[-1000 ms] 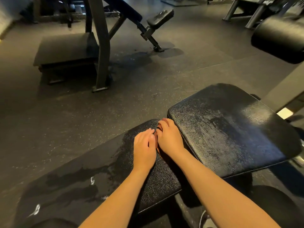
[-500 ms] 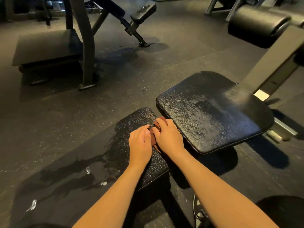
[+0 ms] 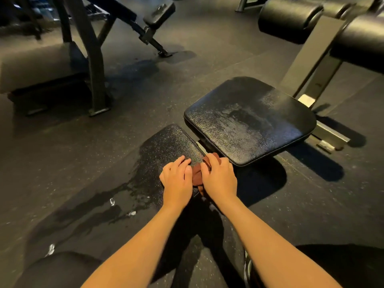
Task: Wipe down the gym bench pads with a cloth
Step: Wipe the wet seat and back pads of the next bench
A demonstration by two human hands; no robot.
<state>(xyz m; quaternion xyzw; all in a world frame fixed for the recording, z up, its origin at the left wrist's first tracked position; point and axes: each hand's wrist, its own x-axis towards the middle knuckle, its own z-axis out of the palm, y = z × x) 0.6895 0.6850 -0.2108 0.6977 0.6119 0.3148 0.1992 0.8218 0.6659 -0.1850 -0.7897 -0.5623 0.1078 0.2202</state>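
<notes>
Bench pads [image 3: 239,129] of black, pebbled vinyl lie end to end in a dim gym. The long pad [image 3: 166,146] runs under both hands and off toward the lower left, and its skin is wet, with dark streaks and a few bright glints left of the left wrist. The left hand [image 3: 176,179] rests palm down on this pad with its fingers loosely bent, its thumb side touching the cloth [image 3: 197,176]. The right hand [image 3: 220,177] sits close beside it, fingers curled over the cloth and pressing it onto the pad's right edge. The cloth is a reddish-brown wad bunched between the two hands, with a fold poking out past the right fingertips.

Just beyond the fingertips, across a narrow gap, the seat pad [image 3: 249,121] tilts up, and a smeared, damp sheen covers its middle. A dark speckled rubber floor [image 3: 62,154] spreads around the bench. Farther right of the hands a grey steel upright [image 3: 311,59] carries two black roller pads [image 3: 291,17]. Far to the left stand a dark machine frame [image 3: 91,59] and another bench with a small head pad [image 3: 159,10].
</notes>
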